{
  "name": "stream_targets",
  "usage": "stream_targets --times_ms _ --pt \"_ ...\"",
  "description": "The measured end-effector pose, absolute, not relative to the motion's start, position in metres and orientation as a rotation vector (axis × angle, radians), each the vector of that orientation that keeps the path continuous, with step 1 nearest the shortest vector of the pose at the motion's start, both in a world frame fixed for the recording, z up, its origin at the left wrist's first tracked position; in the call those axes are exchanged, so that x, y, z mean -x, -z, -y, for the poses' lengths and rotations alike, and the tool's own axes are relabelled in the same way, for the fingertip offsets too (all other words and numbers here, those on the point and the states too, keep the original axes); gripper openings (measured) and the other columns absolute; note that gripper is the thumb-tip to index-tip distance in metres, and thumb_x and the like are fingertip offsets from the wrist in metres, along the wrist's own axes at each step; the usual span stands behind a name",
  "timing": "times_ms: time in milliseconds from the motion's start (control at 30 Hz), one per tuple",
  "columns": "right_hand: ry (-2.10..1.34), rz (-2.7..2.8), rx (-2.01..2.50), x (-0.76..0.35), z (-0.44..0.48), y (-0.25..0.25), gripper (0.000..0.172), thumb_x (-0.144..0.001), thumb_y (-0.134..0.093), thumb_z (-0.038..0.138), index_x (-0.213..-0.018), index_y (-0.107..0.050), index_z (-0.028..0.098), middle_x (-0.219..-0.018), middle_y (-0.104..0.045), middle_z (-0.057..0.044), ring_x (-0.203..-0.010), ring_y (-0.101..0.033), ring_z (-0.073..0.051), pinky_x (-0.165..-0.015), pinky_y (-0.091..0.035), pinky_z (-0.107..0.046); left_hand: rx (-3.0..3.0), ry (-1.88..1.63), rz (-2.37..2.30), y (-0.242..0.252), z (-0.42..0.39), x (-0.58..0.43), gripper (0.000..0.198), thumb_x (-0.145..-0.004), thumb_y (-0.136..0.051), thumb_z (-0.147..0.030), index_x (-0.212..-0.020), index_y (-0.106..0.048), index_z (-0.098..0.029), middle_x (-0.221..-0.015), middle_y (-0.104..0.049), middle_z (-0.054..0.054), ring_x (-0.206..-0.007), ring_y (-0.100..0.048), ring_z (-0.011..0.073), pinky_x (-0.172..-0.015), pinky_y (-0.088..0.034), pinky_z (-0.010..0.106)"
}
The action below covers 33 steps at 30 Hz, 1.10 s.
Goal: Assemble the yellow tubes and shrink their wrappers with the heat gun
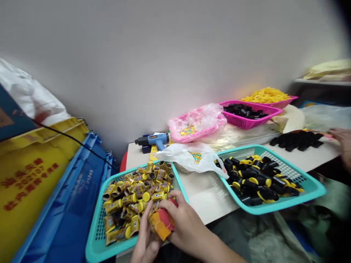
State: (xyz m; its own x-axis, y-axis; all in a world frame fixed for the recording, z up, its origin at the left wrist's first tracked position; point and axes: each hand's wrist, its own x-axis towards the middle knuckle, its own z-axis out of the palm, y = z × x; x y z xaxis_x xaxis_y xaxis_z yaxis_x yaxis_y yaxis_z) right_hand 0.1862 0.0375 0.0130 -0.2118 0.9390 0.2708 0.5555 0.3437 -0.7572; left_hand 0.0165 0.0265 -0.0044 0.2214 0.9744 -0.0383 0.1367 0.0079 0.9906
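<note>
Both my hands meet at the bottom centre over the near edge of a teal basket [95, 233] full of small yellow-capped tubes in printed yellow wrappers [131, 193]. My right hand [186, 226] is closed around a small tube with an orange and red wrapper [161, 223]. My left hand [145, 241] comes up from below and its fingers press on the same tube. A second teal basket [315, 190] to the right holds black tubes with yellow caps [255, 180].
A blue heat gun [155, 140] and a white plastic bag of coloured sweets [192, 157] lie on the white table. Pink baskets [246, 122] stand at the back. Blue and yellow crates [63, 204] stack at the left. Another person's hand [342, 140] reaches in at the right edge.
</note>
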Motion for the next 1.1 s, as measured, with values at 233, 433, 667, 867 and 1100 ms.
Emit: stream_targets --times_ms 233,433,667,867,1100 --pt "-1.021 1.818 0.958 -0.215 -0.039 -0.025 0.08 -0.067 -0.081 0.037 -0.137 -0.043 0.027 -0.122 -0.048 -0.008 -0.11 -0.053 -0.02 -0.097 -0.046 -0.034 -0.63 -0.922 -0.939 -0.021 -0.036 -0.028 0.085 -0.063 -0.075 -0.041 -0.139 -0.037 -0.029 -0.112 -0.067 0.008 -0.099 -0.066 0.0281 -0.084 -0.052 0.042" --pt "-0.705 1.787 0.729 -0.213 -0.047 -0.025 0.062 -0.065 -0.08 0.032 -0.122 -0.055 0.025 -0.112 -0.06 -0.005 -0.103 -0.055 -0.019 -0.093 -0.043 -0.032 -0.582 -0.903 -0.966 -0.027 -0.034 -0.029 0.087 -0.059 -0.081 -0.033 -0.137 -0.042 -0.03 -0.101 -0.069 0.004 -0.074 -0.064 0.019 -0.076 -0.054 0.037" --pt "-0.754 1.812 0.684 -0.21 -0.049 -0.027 0.063 -0.068 -0.078 0.026 -0.126 -0.055 0.029 -0.115 -0.062 -0.004 -0.102 -0.056 -0.019 -0.092 -0.043 -0.033 -0.556 -0.899 -1.056 -0.05 -0.039 -0.043 0.095 -0.053 -0.087 -0.032 -0.137 -0.043 -0.027 -0.091 -0.071 0.004 -0.075 -0.065 0.0211 -0.065 -0.053 0.032" --pt "-1.149 0.853 0.436 -0.212 -0.055 -0.019 0.038 -0.078 -0.067 0.054 -0.104 -0.066 0.026 -0.105 -0.063 -0.006 -0.108 -0.055 -0.023 -0.094 -0.045 -0.038 -0.437 -0.84 -1.06 -0.024 -0.04 -0.057 0.095 -0.051 -0.085 -0.029 -0.134 -0.04 -0.021 -0.085 -0.072 0.005 -0.064 -0.068 0.0218 -0.061 -0.05 0.03" --pt "-1.624 0.442 0.388 -0.246 -0.061 -0.023 0.054 -0.067 -0.081 0.044 -0.113 -0.061 0.022 -0.108 -0.066 -0.008 -0.082 -0.065 -0.018 -0.065 -0.052 -0.028 -0.906 -1.044 -1.225 -0.07 -0.132 -0.057 0.077 -0.051 -0.086 -0.047 -0.117 -0.053 -0.025 -0.096 -0.071 0.007 -0.073 -0.069 0.0218 -0.06 -0.055 0.031"
